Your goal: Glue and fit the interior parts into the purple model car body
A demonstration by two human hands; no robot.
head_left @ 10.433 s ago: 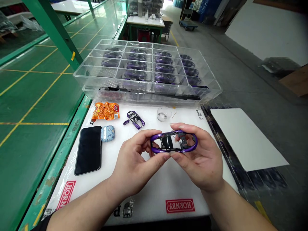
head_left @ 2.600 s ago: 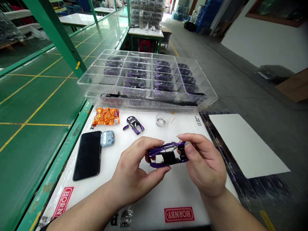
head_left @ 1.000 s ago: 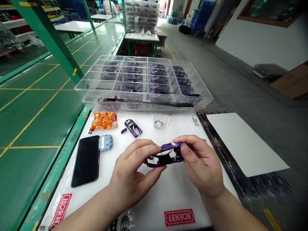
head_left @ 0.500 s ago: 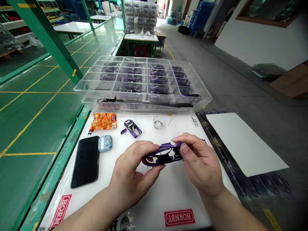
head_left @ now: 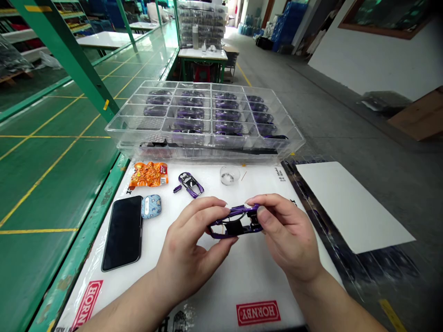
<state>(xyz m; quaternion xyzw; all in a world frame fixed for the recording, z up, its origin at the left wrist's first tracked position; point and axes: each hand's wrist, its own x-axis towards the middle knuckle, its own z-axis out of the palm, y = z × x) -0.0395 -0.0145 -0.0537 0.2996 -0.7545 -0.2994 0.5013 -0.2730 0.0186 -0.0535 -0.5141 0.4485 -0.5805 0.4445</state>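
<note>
Between both hands, above the white work surface, is a purple model car body [head_left: 234, 227] with open window gaps. My left hand [head_left: 194, 242] pinches its left end, thumb below and fingers above. At the other end, my right hand [head_left: 289, 233] grips it between thumb and fingertips, which hide part of that end. Just beyond the hands lies a second purple car body [head_left: 191, 184], with a small purple part [head_left: 177, 189] beside it. A small clear cup [head_left: 230, 175] with tiny bits in it stands farther right, near a thin stick [head_left: 244, 175].
A clear compartment tray [head_left: 212, 133] holding several purple car bodies spans the back. On the left are an orange snack packet [head_left: 149, 174], a blue patterned case [head_left: 151, 206] and a black phone [head_left: 122, 233]. A white sheet [head_left: 353, 207] lies at right over another tray.
The car body has tilted very slightly in my hands, and the fingers of my left hand have shifted a little along its upper edge. Everything else stays put.
</note>
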